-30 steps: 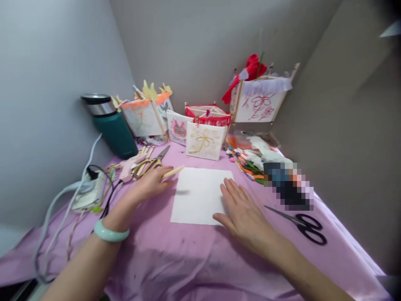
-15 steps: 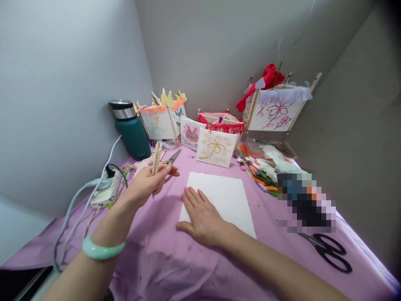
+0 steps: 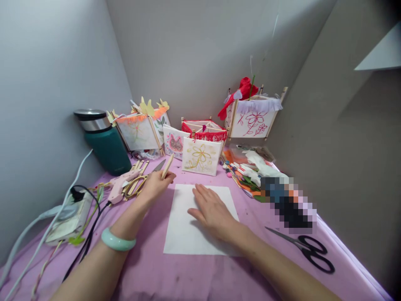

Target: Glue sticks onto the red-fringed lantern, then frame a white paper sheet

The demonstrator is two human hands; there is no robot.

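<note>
My left hand is closed around a small bunch of thin wooden sticks, whose upper ends stick out above the fingers. It hovers by the upper left corner of a blank white sheet. On that sheet my right hand lies flat, fingers stretched out and thumb apart, with nothing in it. Just left of my left hand are gold-handled scissors, partly covered by it, and a pink glue gun. Several more wooden sticks lie behind these.
A teal bottle stands at back left, with a power strip and cables in front. Decorated paper lanterns line the back wall. Craft supplies are heaped at right, near black-handled scissors.
The view has turned right. My left hand, still holding the sticks, has come closer to the sheet's upper left corner. Across the sheet, my right hand has shifted right, away from its left edge.
</note>
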